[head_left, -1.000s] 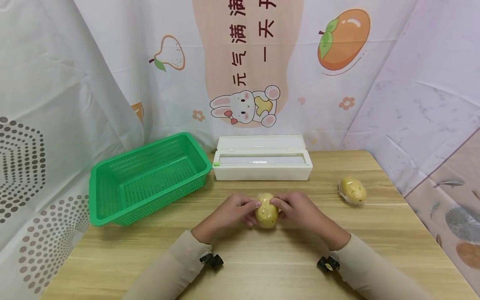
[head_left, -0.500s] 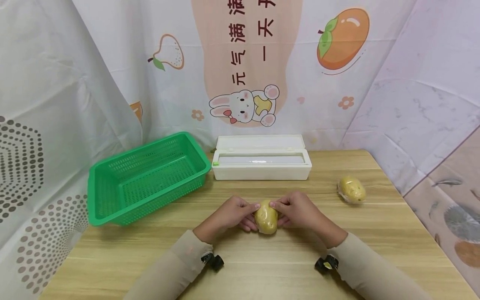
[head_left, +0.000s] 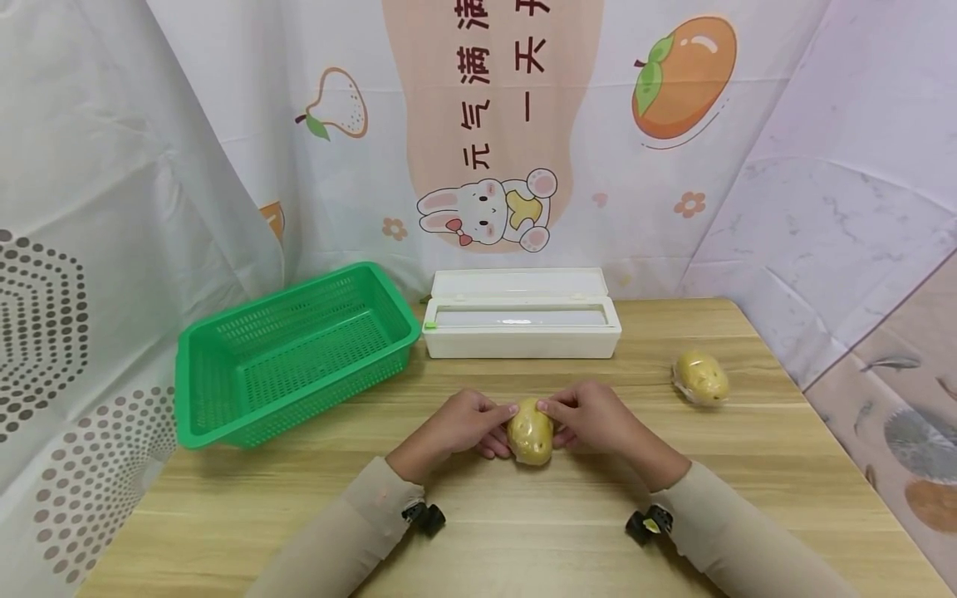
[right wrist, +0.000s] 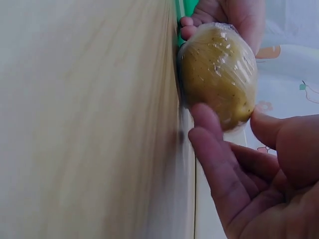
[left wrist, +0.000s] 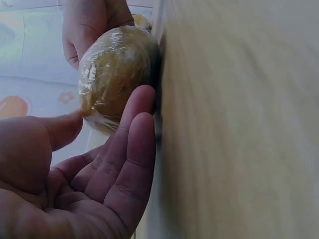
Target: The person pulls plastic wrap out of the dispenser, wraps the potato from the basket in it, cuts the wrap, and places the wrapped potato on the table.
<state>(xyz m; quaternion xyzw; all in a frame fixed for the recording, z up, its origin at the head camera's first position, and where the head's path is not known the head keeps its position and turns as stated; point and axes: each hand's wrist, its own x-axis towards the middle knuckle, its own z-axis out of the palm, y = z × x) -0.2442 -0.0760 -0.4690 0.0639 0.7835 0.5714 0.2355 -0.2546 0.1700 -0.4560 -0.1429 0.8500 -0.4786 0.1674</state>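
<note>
A potato (head_left: 532, 436) wrapped in clear cling film is held between both hands in the middle of the table. My left hand (head_left: 467, 422) pinches its left side with thumb and fingers. On the opposite side, my right hand (head_left: 596, 419) pinches it the same way. Shiny creased film covers the potato (left wrist: 114, 69) in the left wrist view. From the right wrist, brown specks show through the film on the potato (right wrist: 219, 74), which sits low against the tabletop. A second film-wrapped potato (head_left: 701, 378) lies apart at the right.
A green perforated basket (head_left: 299, 415) stands at the left back. Behind the hands is a white cling film dispenser (head_left: 522, 342) with its lid (head_left: 521, 284) raised. A printed cloth hangs behind the wooden table (head_left: 523, 531).
Over the last second the held potato has turned slightly and shifted a little toward me. Both hands keep their grip. In the last half second almost nothing has moved.
</note>
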